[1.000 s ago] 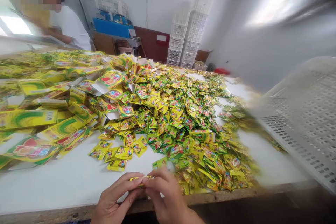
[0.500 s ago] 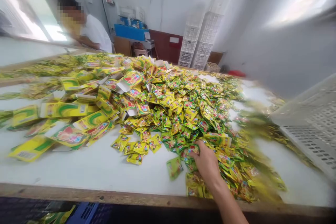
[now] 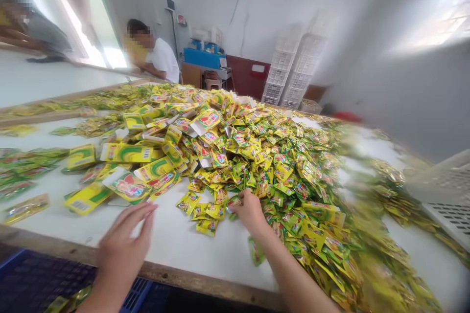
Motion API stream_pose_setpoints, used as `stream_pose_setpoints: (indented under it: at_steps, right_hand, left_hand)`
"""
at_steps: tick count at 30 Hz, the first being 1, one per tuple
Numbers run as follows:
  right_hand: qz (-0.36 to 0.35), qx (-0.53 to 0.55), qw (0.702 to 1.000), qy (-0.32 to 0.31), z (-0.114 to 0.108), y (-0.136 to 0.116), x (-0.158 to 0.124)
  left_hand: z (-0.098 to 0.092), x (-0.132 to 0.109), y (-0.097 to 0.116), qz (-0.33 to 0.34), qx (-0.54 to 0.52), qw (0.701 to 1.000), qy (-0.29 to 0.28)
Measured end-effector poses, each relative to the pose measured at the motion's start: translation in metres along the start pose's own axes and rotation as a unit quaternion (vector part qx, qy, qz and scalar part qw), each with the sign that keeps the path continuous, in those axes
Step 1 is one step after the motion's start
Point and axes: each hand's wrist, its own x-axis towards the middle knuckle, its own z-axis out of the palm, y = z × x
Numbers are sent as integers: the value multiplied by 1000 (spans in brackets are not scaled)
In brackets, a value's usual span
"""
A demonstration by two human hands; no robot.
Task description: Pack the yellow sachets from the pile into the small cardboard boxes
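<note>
My right hand [image 3: 252,211] is closed at the near edge of the heap, its thumb and fingertips on a small green candy sachet [image 3: 232,202]. Just left of it, several yellow sachets [image 3: 206,211] lie loose on the white table top [image 3: 172,239]. My left hand [image 3: 127,237] hovers over the table's near side, thumb and fingers apart, with nothing between them. Close beyond its fingertips is a flat yellow box with a red fruit picture [image 3: 128,186], among other yellow boxes [image 3: 127,152]. A single green sachet [image 3: 256,250] lies below my right forearm.
Blue crates [image 3: 22,274] stand below the table's wooden edge [image 3: 176,279]. A white perforated basket [image 3: 446,195] is at the right. Stacked white crates [image 3: 277,76] stand by the wall. A person in a white shirt [image 3: 165,61] leans over the far left side; another person [image 3: 47,34] is farther left.
My left hand has come into view at the lower left. My right hand has moved to another green sachet, nearer the loose yellow ones. The view has swung left.
</note>
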Motion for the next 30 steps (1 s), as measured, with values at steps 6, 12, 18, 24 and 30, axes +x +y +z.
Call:
stream_pose_setpoints:
  at_steps: [6, 12, 18, 24, 30]
  right_hand:
    - [-42, -46, 998, -9, -4, -3, -7]
    - [-118, -6, 993, -14, -1, 2, -42]
    - [-86, 84, 992, -27, -13, 32, -47]
    - [-62, 329, 939, 74, -51, 20, -33]
    - [-133, 307, 937, 98, -69, -8, -36]
  left_hand:
    - [82, 72, 27, 93, 23, 989, -111]
    - [139, 113, 66, -19, 34, 995, -87]
    - [169, 116, 83, -179, -18, 979, -96]
    - [113, 36, 77, -243, -149, 931, -226]
    - [84, -57, 88, -288, -272, 860, -321]
